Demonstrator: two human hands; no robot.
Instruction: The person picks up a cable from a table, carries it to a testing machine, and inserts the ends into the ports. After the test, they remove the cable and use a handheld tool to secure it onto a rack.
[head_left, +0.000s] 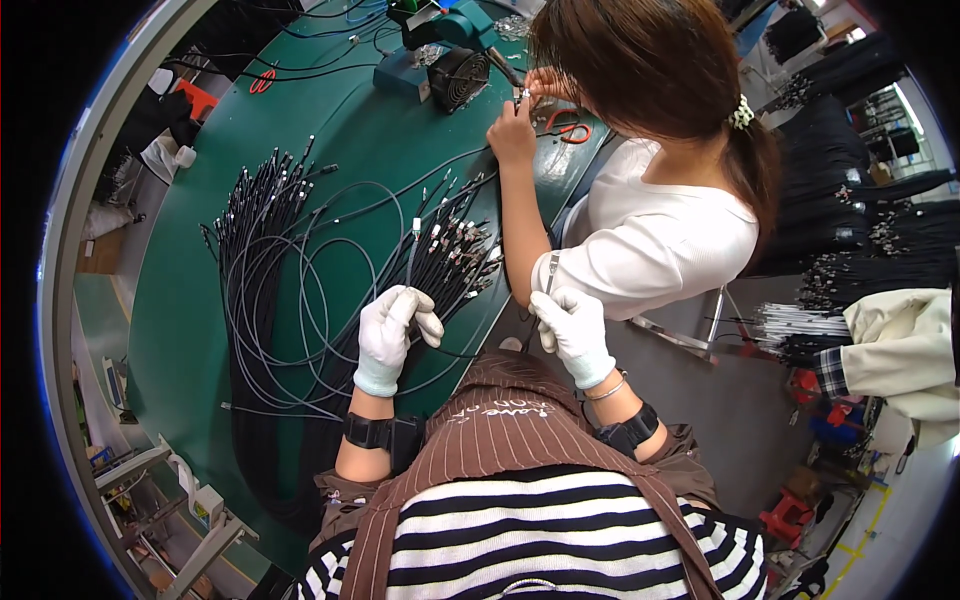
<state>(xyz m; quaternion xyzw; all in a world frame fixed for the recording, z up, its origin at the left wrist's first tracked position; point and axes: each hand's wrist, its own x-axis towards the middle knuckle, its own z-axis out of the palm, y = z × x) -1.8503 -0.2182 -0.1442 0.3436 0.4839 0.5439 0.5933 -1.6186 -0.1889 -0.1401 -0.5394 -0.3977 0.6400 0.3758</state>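
Observation:
My left hand point(390, 332), in a white glove, is closed in a pinch on a black cable point(411, 262) whose white connector point(416, 226) points away from me. Across from it, my white-gloved right hand point(578, 335) pinches a slim dark piece with a silvery tip point(553, 268), which looks like a cable end. A dark length of cable hangs between the hands; whether it joins both ends I cannot tell. Just beyond my left hand lies a bundle of black cables point(445, 250) with metal and white connectors. Further left is a second cable bundle point(262, 215), with loose grey loops over it.
A co-worker in a white top point(665, 240) sits close by at the right, both hands over the green table point(190, 330). Near them are a small black fan point(458, 80) and red-handled cutters point(570, 128). Red scissors point(262, 80) lie far left. Racks of cables point(820, 190) hang at right.

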